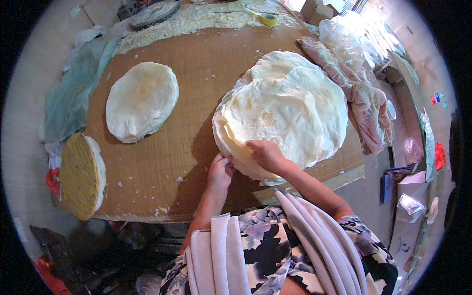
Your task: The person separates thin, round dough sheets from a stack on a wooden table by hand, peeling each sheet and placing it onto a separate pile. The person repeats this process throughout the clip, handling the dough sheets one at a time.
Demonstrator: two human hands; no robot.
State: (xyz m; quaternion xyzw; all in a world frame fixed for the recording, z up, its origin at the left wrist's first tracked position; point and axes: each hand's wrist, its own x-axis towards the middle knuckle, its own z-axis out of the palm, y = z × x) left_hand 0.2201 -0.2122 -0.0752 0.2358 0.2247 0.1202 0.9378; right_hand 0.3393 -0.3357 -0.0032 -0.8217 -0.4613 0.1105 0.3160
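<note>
A broad, uneven stack of thin flatbreads (273, 114) lies before me on the brown wooden table (191, 110). At the stack's near left rim, my left hand (220, 172) pinches the edge of a flatbread between thumb and fingers. My right hand (267, 156) is on the near part of the same stack, its fingers curled at a raised flatbread edge; whether they grip it is partly hidden. Farther left rests a smaller, neater pile of round flatbreads (142, 99), apart from both hands.
A round yellowish board (77, 177) with a pale layer stands at the table's left edge. Crumpled pinkish cloth (363, 99) lies along the right edge. Dough scraps (206, 22), a roll of yellow tape (268, 19) and a dark round disc (155, 14) are at the back.
</note>
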